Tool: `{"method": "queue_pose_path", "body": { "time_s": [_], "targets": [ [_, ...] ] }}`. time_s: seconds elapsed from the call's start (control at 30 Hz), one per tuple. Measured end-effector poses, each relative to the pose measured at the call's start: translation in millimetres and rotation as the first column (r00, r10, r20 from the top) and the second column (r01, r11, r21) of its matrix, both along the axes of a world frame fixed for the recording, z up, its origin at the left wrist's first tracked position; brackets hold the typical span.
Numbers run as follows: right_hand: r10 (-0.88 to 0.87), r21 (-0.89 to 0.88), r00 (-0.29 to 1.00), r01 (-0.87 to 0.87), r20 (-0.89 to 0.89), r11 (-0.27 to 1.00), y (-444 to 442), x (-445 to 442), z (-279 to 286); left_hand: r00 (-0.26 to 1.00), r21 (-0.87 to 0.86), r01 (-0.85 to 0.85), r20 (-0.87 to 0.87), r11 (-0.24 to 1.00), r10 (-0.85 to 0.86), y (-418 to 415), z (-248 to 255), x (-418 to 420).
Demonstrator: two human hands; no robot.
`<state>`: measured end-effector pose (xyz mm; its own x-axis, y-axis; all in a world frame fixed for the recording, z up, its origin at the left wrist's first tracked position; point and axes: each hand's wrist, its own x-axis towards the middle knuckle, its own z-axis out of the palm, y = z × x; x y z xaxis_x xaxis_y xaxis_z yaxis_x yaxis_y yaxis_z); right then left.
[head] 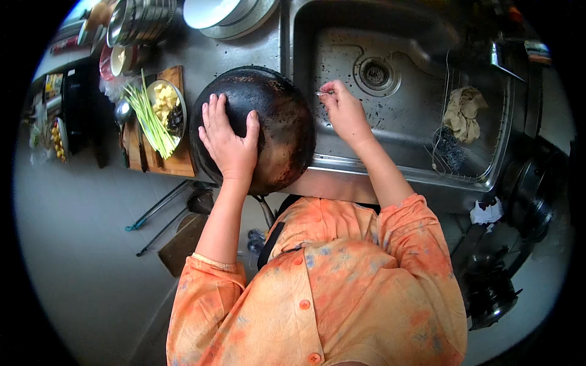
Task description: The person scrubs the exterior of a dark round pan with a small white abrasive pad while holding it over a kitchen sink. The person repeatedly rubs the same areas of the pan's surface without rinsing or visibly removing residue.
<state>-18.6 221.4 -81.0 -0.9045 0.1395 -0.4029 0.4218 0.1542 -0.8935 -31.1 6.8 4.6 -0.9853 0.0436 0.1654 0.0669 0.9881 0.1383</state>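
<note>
A blackened pan (284, 121) lies bottom up at the counter's edge beside the sink, its outer base scorched with brown, rusty patches. Its handle (265, 211) points down towards my body. My left hand (231, 144) rests flat on the base, thumb spread from the fingers. Over the left part of the sink basin (339, 137), my right hand (342, 107) pinches a small pale, shiny piece (319, 93) between thumb and fingers, close to the pan's right rim. That piece is too small to name. Dark flecks dot the basin around the drain (376, 73).
Left of the pan, a wooden cutting board (183, 167) carries green stalks (149, 116) and a plate of pale chunks (165, 98). Stacked bowls (142, 20) stand behind. A wire rack (442, 110) in the sink holds a cloth (463, 114) and a scouring pad (449, 148).
</note>
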Motion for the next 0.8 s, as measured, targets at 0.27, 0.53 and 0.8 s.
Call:
{"method": "queue_pose_path", "body": {
  "time_s": [0.27, 0.53, 0.8],
  "targets": [
    [0.101, 0.137, 0.986, -0.082, -0.135, 0.987, 0.1, -13.4, 7.6, 0.999, -0.005, 0.030, 0.012, 1.000, -0.030, -0.1, -0.3, -1.0],
    [0.161, 0.093, 0.987, -0.158, -0.027, 0.983, 9.2, -20.5, 4.4, 0.999, 0.029, 0.041, 0.008, 0.999, -0.041, -3.6, -2.1, -1.4],
    [0.291, 0.199, 0.957, -0.285, 0.002, 0.938, 1.7, -31.3, 22.4, 1.000, 0.046, 0.029, 0.006, 0.999, -0.029, 1.2, 0.6, -3.1]
  ]
}}
